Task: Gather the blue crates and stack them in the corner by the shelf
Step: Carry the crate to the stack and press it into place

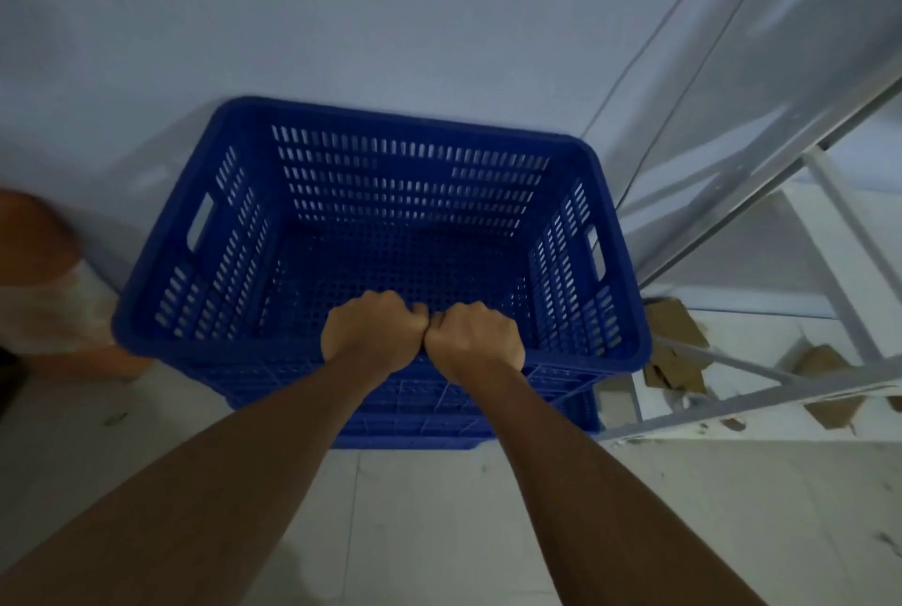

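Observation:
A large blue perforated crate stands against the pale wall, right beside the shelf frame. It is empty and rests on top of another blue crate, of which only the lower front shows. My left hand and my right hand are side by side, knuckles touching, both closed over the middle of the top crate's near rim. The fingers curl inside the rim and are hidden.
A white metal shelf frame stands to the right, with torn cardboard pieces on the floor under it. A blurred orange and white object sits at the left by the wall. The floor has pale tiles.

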A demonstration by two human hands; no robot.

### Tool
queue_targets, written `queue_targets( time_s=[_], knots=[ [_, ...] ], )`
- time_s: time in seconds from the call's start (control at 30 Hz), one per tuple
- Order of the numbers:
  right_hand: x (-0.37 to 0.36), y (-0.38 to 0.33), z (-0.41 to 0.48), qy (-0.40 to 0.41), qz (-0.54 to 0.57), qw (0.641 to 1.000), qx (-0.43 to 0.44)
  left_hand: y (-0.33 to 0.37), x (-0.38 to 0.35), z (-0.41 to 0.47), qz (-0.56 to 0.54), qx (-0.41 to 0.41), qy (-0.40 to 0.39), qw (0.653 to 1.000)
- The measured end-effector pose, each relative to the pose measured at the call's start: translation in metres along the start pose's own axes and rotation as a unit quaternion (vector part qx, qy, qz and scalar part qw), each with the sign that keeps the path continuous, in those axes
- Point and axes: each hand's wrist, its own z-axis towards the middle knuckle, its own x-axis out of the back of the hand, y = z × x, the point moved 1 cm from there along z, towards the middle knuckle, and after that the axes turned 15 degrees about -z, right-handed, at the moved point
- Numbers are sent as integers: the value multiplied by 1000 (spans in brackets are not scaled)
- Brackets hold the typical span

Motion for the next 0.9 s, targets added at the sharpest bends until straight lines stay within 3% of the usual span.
queue_targets(
  time_s=[0.27,0.4,0.6,0.9],
  knots=[
    [5,-4,-20,-50,-12,999,9,3,2,-22,19,21,-20,999],
    [5,-7,-36,-101,-47,993,31,12,12,-42,-32,67,-37,997],
    [10,-10,-39,-81,-85,993,30,11,17,-47,-39,51,-27,998],
    [10,-3,-10,-67,-32,997,11,3,6,-14,-31,46,-11,998]
  ],
)
